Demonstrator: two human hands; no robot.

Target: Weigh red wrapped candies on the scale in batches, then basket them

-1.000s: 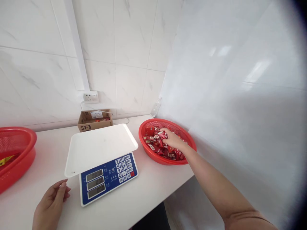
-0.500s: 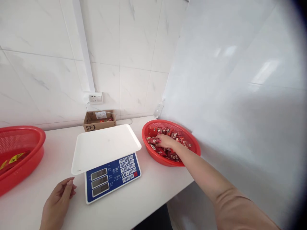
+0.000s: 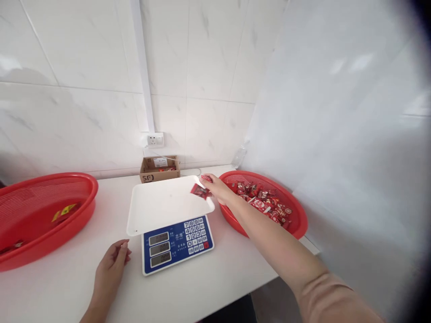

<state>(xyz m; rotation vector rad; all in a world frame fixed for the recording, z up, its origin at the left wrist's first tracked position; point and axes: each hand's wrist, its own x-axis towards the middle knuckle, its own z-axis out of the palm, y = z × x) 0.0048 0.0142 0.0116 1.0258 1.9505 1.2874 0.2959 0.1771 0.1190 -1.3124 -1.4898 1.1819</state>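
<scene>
My right hand is closed around small red snack packets, over the right edge of the scale's white tray. Loose red packets fill the right-hand red basket, just beside that hand. On the table left of the scale lies my left hand, fingers curled and thumb against them, with nothing visible inside. Beneath the tray, the blue keypad panel and its displays face me. The tray bears nothing.
To the left stands another red basket with a yellow-and-red packet inside. A cardboard box sits behind the scale, below a wall socket. A clear plastic item leans in the corner.
My right hand has come up out of the right basket with red packets and moved left to the tray's edge. The view has shifted left. My left hand keeps its curled pose.
</scene>
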